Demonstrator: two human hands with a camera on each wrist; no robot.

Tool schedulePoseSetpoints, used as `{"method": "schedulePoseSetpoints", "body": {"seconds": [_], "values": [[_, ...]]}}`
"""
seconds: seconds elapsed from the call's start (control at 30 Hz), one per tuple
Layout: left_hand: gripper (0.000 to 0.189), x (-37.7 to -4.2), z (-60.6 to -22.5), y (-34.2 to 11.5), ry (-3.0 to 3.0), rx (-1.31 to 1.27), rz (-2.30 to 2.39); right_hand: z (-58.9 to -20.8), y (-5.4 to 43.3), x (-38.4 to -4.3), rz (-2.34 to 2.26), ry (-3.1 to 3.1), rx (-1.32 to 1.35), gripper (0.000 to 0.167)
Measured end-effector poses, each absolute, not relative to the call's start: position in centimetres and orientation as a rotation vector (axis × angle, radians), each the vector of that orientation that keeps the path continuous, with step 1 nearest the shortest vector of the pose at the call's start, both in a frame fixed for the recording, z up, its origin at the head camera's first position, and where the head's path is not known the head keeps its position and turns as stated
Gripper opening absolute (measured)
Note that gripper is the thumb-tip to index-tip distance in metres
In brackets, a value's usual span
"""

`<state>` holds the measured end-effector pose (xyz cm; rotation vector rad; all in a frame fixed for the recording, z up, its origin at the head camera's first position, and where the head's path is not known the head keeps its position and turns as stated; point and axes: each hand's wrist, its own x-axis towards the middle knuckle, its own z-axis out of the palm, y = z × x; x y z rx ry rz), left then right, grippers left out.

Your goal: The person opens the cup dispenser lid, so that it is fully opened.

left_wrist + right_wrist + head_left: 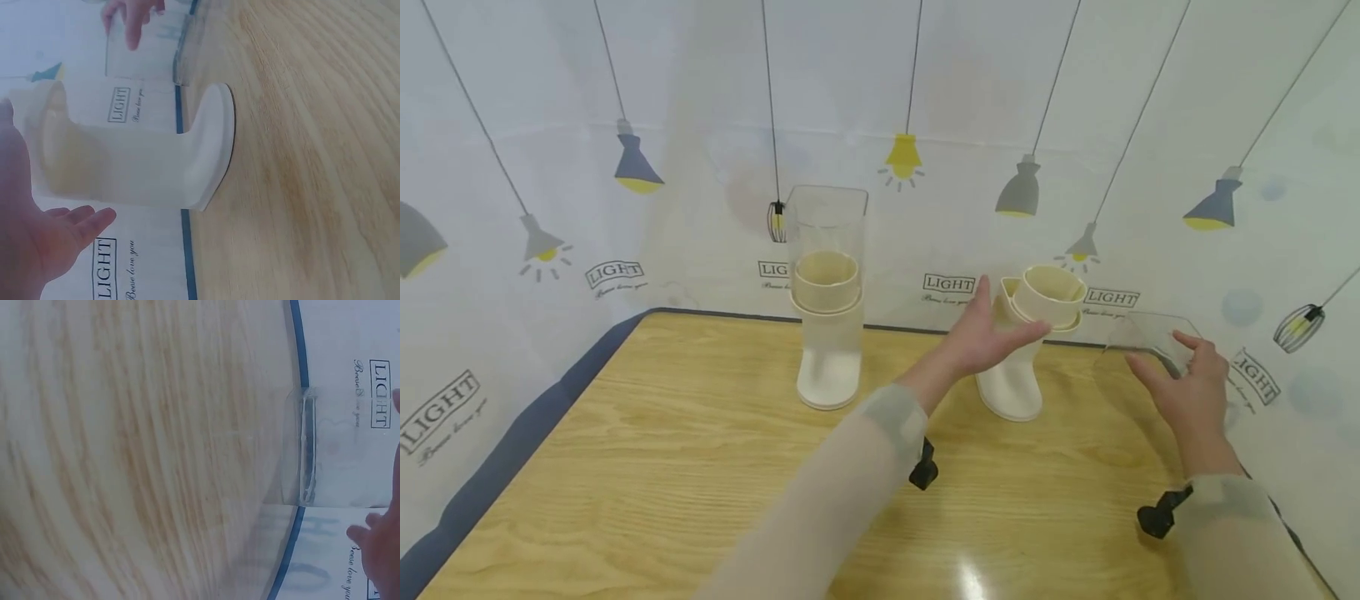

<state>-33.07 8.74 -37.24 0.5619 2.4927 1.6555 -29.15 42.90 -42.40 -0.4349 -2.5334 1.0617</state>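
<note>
While the left hand (981, 337) reaches to the upper part of a cream stand (1011, 392), its fingers are spread and nearly straight, with the thumb across the near side and the other fingers pointing up along the left flank. Whether they press on it cannot be told. Just beyond that thumb, at the top of the stand, sits a round cream cup (1056, 302), its mouth facing up. Below the fingers, the stand runs down to a rounded white foot on the worktop (700, 475).

To the right of the left fingers, well apart from them, the right hand (1198, 383) holds a clear container (344, 450) between its thumb and curled fingers. The container's thick bottom edge lies below these fingertips, near the far edge of the worktop; whether it touches the wood is hard to tell.

Left of the left fingers and well apart from them, a second stand (829, 379) is upright on the worktop, with another clear container (827, 212) rising above its cream ring. Behind both sets of fingers hangs a pale backdrop (700, 192) printed with lamps and the word LIGHT. Behind the fingers, towards the elbows, are light sleeves (842, 492) with greyish cuffs.
</note>
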Motion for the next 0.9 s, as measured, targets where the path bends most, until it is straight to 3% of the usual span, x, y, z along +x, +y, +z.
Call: {"method": "schedulePoseSetpoints", "body": {"seconds": [0.23,0.43,0.6,0.9], "values": [[0.095,-30.6,-36.2,5.6,2.491,0.719,1.641,-41.7,43.5,-28.2,0.911,-2.598,-0.378,0.099],[0.076,-27.3,-34.6,2.0,2.432,0.795,1.692,-39.0,41.6,-26.5,1.033,-2.385,-0.342,0.076],[0.069,-25.2,-33.7,-0.9,2.369,0.877,1.725,-36.0,38.3,-24.4,1.146,-2.14,-0.266,0.052],[0.064,-22.1,-32.3,-4.7,2.422,0.984,1.723,-32.8,31.1,-20.4,1.197,-2.005,0.199,0.041]]}}
